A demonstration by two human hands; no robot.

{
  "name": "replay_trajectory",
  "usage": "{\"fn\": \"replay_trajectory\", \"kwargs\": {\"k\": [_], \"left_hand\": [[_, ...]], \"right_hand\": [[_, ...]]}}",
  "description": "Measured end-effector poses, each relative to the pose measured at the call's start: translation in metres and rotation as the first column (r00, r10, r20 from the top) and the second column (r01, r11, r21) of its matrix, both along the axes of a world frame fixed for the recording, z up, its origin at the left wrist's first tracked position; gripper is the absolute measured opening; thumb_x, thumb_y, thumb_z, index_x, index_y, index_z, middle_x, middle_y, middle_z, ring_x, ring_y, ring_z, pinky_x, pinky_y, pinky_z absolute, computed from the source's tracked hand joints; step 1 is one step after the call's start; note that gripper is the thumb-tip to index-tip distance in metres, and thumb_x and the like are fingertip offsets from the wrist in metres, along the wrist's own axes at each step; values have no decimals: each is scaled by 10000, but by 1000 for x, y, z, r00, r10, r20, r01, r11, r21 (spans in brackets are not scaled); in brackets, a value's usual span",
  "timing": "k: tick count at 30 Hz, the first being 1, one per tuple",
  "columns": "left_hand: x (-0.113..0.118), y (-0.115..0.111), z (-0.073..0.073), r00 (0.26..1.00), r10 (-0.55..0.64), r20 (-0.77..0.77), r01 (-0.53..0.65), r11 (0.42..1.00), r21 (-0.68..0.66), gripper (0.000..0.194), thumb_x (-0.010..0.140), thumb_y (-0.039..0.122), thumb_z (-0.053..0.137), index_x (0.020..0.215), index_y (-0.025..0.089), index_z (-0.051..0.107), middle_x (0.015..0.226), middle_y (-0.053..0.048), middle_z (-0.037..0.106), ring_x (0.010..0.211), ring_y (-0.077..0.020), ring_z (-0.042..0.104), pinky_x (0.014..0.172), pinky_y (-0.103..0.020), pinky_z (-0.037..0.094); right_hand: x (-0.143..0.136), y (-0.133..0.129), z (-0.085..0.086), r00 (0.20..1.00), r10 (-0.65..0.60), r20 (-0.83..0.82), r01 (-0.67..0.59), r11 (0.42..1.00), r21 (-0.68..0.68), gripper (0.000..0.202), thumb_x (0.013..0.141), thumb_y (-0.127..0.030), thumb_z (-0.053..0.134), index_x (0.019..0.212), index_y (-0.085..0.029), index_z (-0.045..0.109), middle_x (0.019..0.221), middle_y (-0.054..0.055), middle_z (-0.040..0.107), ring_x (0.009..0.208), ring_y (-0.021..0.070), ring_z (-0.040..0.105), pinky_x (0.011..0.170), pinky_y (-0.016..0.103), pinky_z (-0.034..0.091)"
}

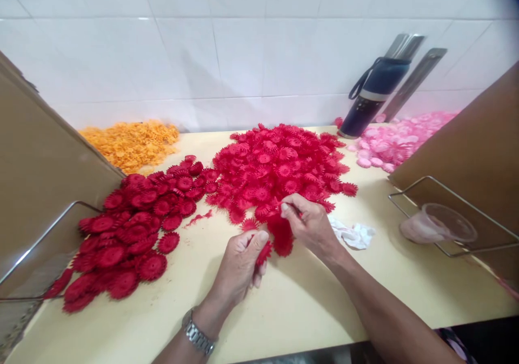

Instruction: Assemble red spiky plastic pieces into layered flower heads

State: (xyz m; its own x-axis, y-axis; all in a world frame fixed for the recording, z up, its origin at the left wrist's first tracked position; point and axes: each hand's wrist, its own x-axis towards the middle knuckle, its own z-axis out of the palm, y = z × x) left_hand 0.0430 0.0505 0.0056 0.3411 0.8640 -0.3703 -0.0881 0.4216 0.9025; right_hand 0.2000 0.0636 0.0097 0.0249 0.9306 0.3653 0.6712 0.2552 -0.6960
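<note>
My left hand (pixel 243 258) is closed, thumb on top, round a red fringed flower piece (pixel 263 253) whose toothed edge pokes out between the fingers. Just to its right, my right hand (pixel 306 220) pinches with thumb and forefinger at the near edge of a large heap of red flower pieces (pixel 279 161). Whatever lies between those fingertips is too small to make out. A darker red, fuzzy piece (pixel 283 237) shows beneath the right fingers, close to the left hand. Deeper red round flower pieces (pixel 133 234) are piled and partly stacked on the left.
Orange pieces (pixel 132 145) lie at the back left, pink ones (pixel 395 139) at the back right. A dark blue bottle (pixel 375 99) stands near the tiled wall. Cardboard panels (pixel 44 131) flank the table. A crumpled tissue (pixel 357 236) and a plastic cup (pixel 436 223) in a wire holder are on the right.
</note>
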Motion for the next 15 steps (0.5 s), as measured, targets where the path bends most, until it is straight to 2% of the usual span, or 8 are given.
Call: {"fn": "replay_trajectory", "kwargs": {"k": [2,4,7,9,11,13,15], "left_hand": [[-1,2,3,995,-38,91,41,999,-28,375,730,512,585,647,160,481,488,24,559,329,-80,497,307,-163,370],[-2,3,5,985,-47,168,55,998,-41,318,721,444,620,682,151,502,563,-3,607,402,-112,570,377,-201,452],[-5,5,4,989,13,145,-6,999,-50,259,690,354,657,665,147,503,498,10,586,342,-94,518,330,-180,405],[-6,5,0,994,72,85,-68,997,-46,253,684,342,654,635,150,496,418,39,530,277,-62,428,272,-148,309],[-5,4,-2,992,113,48,-111,993,-37,251,679,344,657,632,152,502,386,66,481,266,-36,365,255,-125,247],[-3,4,-2,991,131,24,-131,991,-14,263,676,370,663,646,153,518,386,84,447,280,-23,335,256,-110,221],[-1,3,-1,991,132,-9,-132,991,9,309,666,420,668,627,155,514,384,92,415,285,-18,314,256,-106,206]], "right_hand": [[8,5,-3,981,-62,181,45,994,96,177,834,-194,471,884,-162,639,790,70,630,727,183,565,669,305,453],[14,8,-5,948,-116,296,62,980,187,241,815,-204,509,1013,-156,638,946,114,627,877,233,555,785,381,447],[15,8,-2,956,-137,259,71,966,247,250,820,-222,515,1020,-148,646,980,122,625,923,246,549,835,417,441],[11,3,3,989,-32,143,0,977,215,213,840,-222,498,960,-156,660,947,103,632,906,219,564,826,381,458],[3,-2,8,989,146,-11,-144,980,137,199,858,-230,487,939,-168,657,919,80,633,866,180,582,786,324,477],[-5,-8,11,942,299,-154,-296,954,41,178,851,-264,518,934,-171,645,877,56,632,802,151,592,723,279,484],[-12,-11,11,895,362,-261,-389,919,-62,172,808,-298,588,915,-168,625,818,30,628,733,135,585,658,252,474]]}}
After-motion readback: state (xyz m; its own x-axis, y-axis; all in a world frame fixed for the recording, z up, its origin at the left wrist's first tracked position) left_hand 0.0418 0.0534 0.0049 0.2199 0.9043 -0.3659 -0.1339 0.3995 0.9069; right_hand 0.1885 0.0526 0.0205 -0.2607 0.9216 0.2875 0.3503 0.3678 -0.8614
